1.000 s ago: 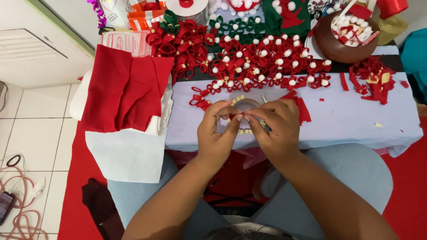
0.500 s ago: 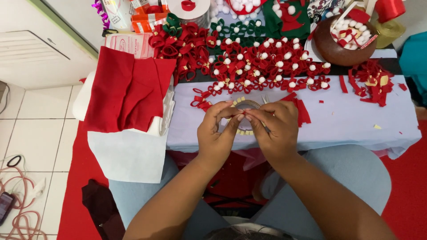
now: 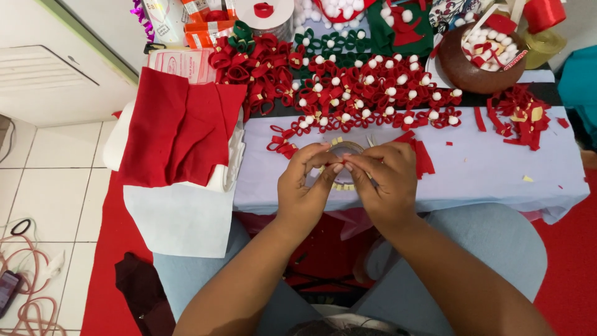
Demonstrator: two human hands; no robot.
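My left hand (image 3: pixel 303 186) and my right hand (image 3: pixel 387 180) meet fingertip to fingertip over a small low table (image 3: pixel 497 168) with a pale lilac cover. Between them they pinch a small piece that is too hidden to name. Under the fingers sits a round clear dish (image 3: pixel 346 149) with small gold bits around it. A thin dark tool pokes out under my right hand. Just beyond the hands lie several red felt flowers with white pompom centres (image 3: pixel 373 93). A strip of red felt (image 3: pixel 423 155) lies by my right hand.
Folded red felt sheets (image 3: pixel 177 134) lie on white fabric (image 3: pixel 180 218) at the left. A brown bowl (image 3: pixel 476 68) of pompoms and red scraps stands back right, red scraps (image 3: pixel 519 115) beside it. Green felt loops (image 3: pixel 329 43) sit at the back. Cables (image 3: pixel 31 292) lie on the tiled floor.
Both hands stay together over the dish with only slight finger movement. The view has shifted a little.
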